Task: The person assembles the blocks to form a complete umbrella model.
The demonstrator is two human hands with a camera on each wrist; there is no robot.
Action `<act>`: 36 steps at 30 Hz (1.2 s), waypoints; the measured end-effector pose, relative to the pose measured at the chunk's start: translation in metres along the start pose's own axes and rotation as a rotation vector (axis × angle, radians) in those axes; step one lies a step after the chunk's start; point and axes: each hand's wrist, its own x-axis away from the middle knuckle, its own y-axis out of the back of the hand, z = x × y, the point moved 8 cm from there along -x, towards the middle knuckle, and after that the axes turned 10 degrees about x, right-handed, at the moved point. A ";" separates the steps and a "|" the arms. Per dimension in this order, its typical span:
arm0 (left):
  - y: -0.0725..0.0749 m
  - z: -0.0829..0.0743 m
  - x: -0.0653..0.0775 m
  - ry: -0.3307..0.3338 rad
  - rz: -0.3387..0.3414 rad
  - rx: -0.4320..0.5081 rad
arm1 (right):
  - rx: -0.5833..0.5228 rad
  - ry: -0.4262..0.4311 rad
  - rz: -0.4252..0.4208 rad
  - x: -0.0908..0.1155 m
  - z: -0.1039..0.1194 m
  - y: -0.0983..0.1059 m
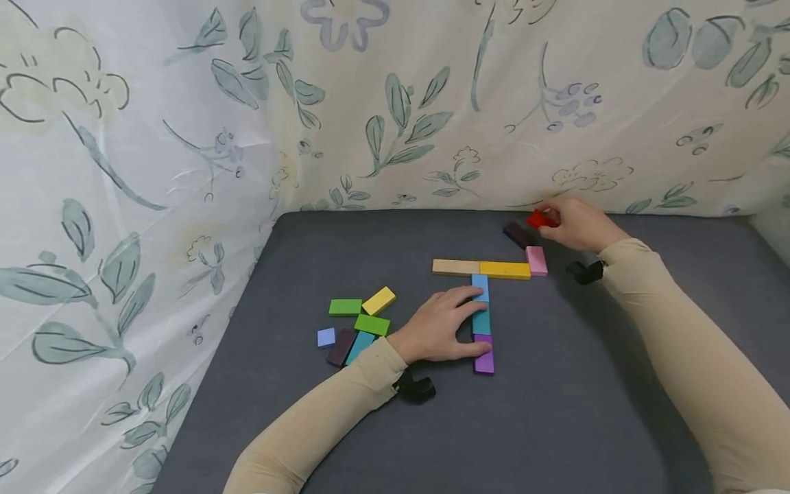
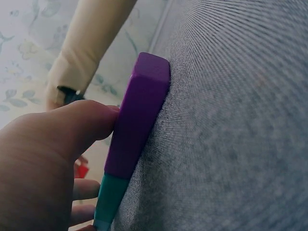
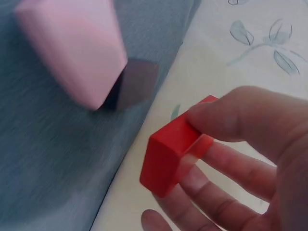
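While the right hand (image 1: 580,225) pinches the red block (image 3: 166,156), the spread left hand (image 1: 441,326) touches a purple block (image 2: 137,120). Both seem light, stiff; grip opposite sides.

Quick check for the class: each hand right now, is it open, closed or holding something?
Left hand: open, touching the purple block.
Right hand: closed, holding the red block.

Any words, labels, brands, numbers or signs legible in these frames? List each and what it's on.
No readable text in any view.
Red block in the right hand: no lettering on the visible faces.
Purple block at the left thumb: none on the visible faces.
Patterned cloth: leaf and flower drawings only.
Black wrist pieces: too small to rule out markings.
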 end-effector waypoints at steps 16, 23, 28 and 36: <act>-0.002 -0.006 0.000 0.000 0.011 -0.027 | 0.039 0.099 0.005 -0.066 0.043 -0.016; -0.002 -0.008 0.001 -0.009 0.000 -0.038 | 0.056 0.085 0.017 -0.078 0.047 -0.025; -0.002 -0.011 0.002 -0.020 -0.002 -0.030 | 0.077 0.093 0.035 -0.082 0.045 -0.034; -0.002 -0.011 0.001 -0.009 0.007 -0.035 | 0.065 0.091 0.035 -0.077 0.042 -0.034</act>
